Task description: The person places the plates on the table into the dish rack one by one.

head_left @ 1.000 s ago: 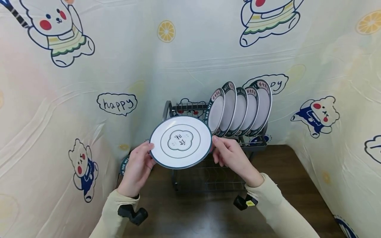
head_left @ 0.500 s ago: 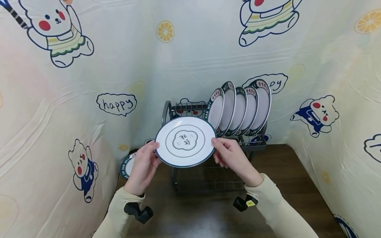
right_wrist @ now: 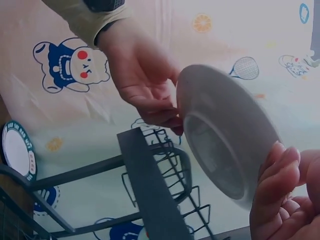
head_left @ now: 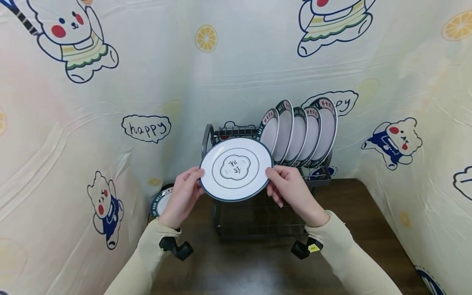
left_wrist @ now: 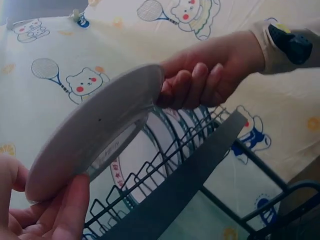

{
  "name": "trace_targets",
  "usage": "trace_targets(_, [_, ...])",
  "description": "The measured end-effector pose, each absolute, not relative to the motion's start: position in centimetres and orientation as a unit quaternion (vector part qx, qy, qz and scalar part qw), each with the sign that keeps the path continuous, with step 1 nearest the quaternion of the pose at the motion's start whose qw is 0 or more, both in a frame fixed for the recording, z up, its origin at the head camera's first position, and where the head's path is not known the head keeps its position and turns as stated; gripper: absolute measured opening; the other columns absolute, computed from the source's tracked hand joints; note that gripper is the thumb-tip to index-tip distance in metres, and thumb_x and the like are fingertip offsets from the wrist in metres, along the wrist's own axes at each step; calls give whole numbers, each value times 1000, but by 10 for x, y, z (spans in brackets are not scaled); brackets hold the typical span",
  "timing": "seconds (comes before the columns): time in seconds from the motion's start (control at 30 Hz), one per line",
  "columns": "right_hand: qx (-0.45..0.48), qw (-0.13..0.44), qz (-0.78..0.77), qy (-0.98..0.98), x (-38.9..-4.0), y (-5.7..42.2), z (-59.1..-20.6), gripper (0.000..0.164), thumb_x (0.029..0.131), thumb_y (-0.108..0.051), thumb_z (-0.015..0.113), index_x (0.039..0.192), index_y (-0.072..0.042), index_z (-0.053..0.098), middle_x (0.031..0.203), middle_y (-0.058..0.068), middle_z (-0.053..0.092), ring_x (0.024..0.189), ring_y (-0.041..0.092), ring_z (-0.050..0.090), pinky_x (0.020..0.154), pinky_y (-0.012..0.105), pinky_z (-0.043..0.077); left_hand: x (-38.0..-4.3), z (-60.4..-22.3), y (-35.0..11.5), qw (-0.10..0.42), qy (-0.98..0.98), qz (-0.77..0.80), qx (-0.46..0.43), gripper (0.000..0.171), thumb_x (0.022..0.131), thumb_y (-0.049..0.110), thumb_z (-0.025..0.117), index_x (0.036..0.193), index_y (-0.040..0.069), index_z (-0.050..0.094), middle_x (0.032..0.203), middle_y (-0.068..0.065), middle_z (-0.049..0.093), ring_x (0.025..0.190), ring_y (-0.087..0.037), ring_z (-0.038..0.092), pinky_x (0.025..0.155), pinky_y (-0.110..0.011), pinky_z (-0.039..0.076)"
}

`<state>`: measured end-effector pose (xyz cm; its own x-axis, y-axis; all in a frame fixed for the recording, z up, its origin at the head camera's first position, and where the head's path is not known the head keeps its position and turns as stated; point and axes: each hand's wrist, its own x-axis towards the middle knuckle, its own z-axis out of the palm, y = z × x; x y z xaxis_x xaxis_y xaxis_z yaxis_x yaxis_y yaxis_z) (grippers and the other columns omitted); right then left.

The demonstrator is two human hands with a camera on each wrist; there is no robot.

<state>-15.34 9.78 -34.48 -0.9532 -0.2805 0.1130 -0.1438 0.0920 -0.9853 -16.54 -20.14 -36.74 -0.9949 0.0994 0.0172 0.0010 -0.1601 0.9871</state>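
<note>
A white plate (head_left: 236, 192) with a thin dark green rim and a printed centre is held up in front of the dish rack. My left hand (head_left: 184, 196) pinches its left edge, thumb on top and fingers beneath. At the right edge my right hand (head_left: 291, 192) pinches it the same way. The wrist views show the plain underside of the plate (left_wrist: 100, 120), tilted and apart from the rack. Behind it, several green-rimmed plates (head_left: 325, 131) stand upright in the right part of the rack's upper tier.
The dark grey wire rack (head_left: 207, 137) has two tiers and stands on a brown wooden table (head_left: 250, 262). Another green-rimmed plate (head_left: 160, 203) lies at the left, partly behind my left hand. A patterned cloth (head_left: 236, 61) encloses the back and sides.
Both hands have carried the plate to the right and slightly up, toward the rack. More of the plate at the left has come into sight.
</note>
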Motion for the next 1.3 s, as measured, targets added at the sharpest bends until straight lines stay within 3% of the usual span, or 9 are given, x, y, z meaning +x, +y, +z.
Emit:
trace_targets(0.2, [-136, 43, -656, 741, -157, 102, -329, 34, 110, -22, 53, 91, 5, 62, 69, 11, 66, 47, 15, 55, 44, 23, 51, -185, -360, -209, 20, 695, 716, 65, 34, 109, 28, 56, 124, -1, 65, 104, -4, 70, 85, -14, 68, 80, -24, 61])
trace_targets(0.4, [-133, 12, -619, 774, -162, 106, -307, 34, 109, -21, 53, 88, 3, 65, 68, 13, 66, 46, 18, 57, 43, 27, 53, -211, -362, -224, -71, 754, 650, 70, 40, 108, 32, 59, 124, -5, 64, 105, -17, 69, 82, -15, 73, 79, -28, 63])
trace_targets(0.57, [-135, 0, -557, 819, -174, 106, -285, 33, 107, -22, 52, 87, -1, 68, 69, 14, 68, 48, 21, 59, 43, 32, 54, -220, -362, -226, -124, 811, 568, 67, 43, 106, 36, 61, 128, -2, 64, 113, -22, 68, 93, -28, 73, 76, -21, 61])
trace_targets(0.77, [-144, 2, -465, 873, -186, 103, -251, 36, 104, -20, 49, 79, -3, 69, 67, 11, 69, 50, 24, 63, 45, 38, 57, -224, -360, -217, -147, 854, 494, 74, 46, 104, 45, 62, 127, 5, 67, 117, -13, 69, 98, -28, 67, 75, -19, 59])
trace_targets(1.3, [-128, -32, -309, 942, -209, 93, -178, 44, 101, -20, 46, 71, -4, 74, 67, 8, 71, 49, 24, 66, 50, 33, 58, -226, -361, -210, -144, 853, 494, 85, 34, 105, 31, 65, 122, 2, 70, 111, -15, 72, 93, -25, 67, 74, -15, 58])
